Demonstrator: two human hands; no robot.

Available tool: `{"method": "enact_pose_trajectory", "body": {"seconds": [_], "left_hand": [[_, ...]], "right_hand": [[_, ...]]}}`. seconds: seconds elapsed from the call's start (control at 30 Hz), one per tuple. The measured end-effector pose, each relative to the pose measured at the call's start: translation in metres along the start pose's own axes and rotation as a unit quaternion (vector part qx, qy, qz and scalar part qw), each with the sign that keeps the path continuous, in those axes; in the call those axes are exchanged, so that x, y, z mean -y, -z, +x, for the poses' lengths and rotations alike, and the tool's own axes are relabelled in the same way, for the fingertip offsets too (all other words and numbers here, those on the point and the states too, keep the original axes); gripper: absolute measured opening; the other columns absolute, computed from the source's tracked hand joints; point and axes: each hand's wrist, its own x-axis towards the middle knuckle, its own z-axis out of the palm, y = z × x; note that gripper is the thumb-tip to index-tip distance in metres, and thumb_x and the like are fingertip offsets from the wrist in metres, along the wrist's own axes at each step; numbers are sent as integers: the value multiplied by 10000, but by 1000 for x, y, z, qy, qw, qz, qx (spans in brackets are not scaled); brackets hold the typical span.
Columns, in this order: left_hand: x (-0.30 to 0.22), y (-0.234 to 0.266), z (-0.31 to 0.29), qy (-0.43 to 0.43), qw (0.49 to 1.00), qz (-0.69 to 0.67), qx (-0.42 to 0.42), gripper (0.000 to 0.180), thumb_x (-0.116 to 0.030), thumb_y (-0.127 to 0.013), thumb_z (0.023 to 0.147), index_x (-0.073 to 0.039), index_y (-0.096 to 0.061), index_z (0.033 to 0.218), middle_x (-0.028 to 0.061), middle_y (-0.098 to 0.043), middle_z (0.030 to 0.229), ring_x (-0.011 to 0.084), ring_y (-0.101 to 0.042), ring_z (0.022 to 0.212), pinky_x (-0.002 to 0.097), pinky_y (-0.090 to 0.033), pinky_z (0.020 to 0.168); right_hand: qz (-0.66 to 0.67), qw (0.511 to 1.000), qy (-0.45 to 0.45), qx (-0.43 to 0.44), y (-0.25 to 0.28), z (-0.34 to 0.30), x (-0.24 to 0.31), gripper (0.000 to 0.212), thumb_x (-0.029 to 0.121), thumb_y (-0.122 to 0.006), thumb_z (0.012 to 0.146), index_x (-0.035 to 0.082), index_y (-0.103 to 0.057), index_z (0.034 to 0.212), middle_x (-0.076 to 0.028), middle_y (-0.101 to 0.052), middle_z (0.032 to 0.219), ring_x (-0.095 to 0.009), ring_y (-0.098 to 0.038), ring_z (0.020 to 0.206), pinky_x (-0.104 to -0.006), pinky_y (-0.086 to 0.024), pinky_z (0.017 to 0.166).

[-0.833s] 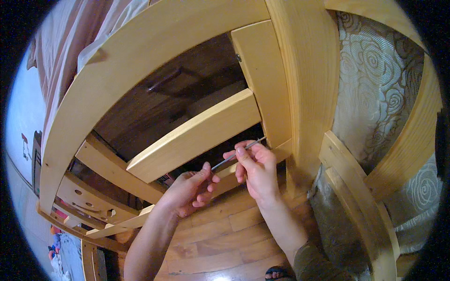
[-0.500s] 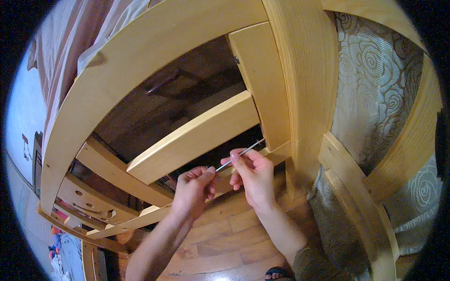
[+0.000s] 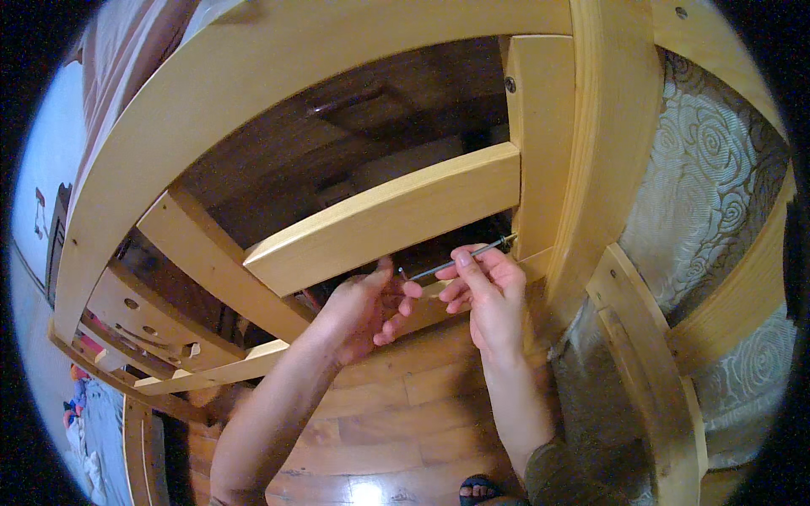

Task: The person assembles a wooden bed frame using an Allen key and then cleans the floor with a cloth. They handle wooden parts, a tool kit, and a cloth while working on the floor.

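Observation:
A long thin metal hex key (image 3: 432, 271) is pinched between the thumb and fingers of my right hand (image 3: 489, 285). Its far end meets a small brass-coloured bolt (image 3: 510, 240) at the inner side of a wooden upright (image 3: 540, 143). The bent short end of the key points up beside my left hand (image 3: 363, 314), whose thumb and fingers are parted around it, not gripping. Just above both hands runs a pale wooden slat (image 3: 396, 215) of the bed frame. How deep the bolt sits cannot be made out.
A curved wooden rail (image 3: 160, 126) arches overhead, and a thick post (image 3: 607, 169) rises on the right. Beyond it is patterned fabric (image 3: 700, 160) behind more wooden slats. Below lies a plank floor (image 3: 371, 422) with a sandalled foot (image 3: 479, 487).
My left thumb and fingers have let go of the key's near end and spread apart. The view has shifted, so the frame and hands sit differently. My right hand still pinches the key.

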Motion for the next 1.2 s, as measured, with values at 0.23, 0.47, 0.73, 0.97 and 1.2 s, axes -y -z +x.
{"method": "enact_pose_trajectory", "body": {"seconds": [0.23, 0.47, 0.73, 0.97, 1.2], "left_hand": [[-3, 5, 5, 23, 991, -122, 53, 216, -239, -476, 886, -45, -538, 811, -5, -502, 620, 62, -392, 415, 169, -285, 355], [32, 3, 20, -583, 599, 513, -195, 174, -157, -599, 803, 5, -564, 751, 132, -535, 591, 295, -523, 521, 343, -430, 476], [-6, -8, -12, -34, 980, 191, -41, 475, -463, -400, 898, -47, -566, 740, 8, -470, 515, 89, -458, 442, 230, -335, 361], [1, 2, 6, 150, 982, -111, 42, 388, -369, -372, 930, -40, -549, 823, -4, -469, 627, 82, -401, 481, 198, -289, 384], [3, -27, 10, -40, 985, -111, -124, 235, -200, -415, 913, -35, -533, 795, 11, -475, 611, 108, -426, 468, 210, -338, 395]], "right_hand": [[50, 999, -12, 12, -3, -2, 0, 153, 145, -535, 869, 11, -543, 942, -105, -614, 735, -81, -495, 458, -188, -379, 361], [61, 998, 25, -18, -9, -4, -4, 139, 123, -538, 865, 8, -536, 943, -102, -617, 749, -73, -472, 432, -194, -351, 333], [76, 996, 48, -9, -6, -2, -5, 130, 113, -494, 887, 1, -524, 946, -142, -623, 799, -50, -399, 416, -180, -300, 345], [80, 995, 61, -14, -11, -6, -7, 136, 108, -477, 894, 0, -509, 970, -145, -622, 807, -44, -365, 401, -179, -285, 353], [65, 997, 43, -13, -7, -3, -4, 152, 162, -525, 879, 18, -534, 925, -106, -626, 755, -41, -413, 410, -172, -306, 336]]}}
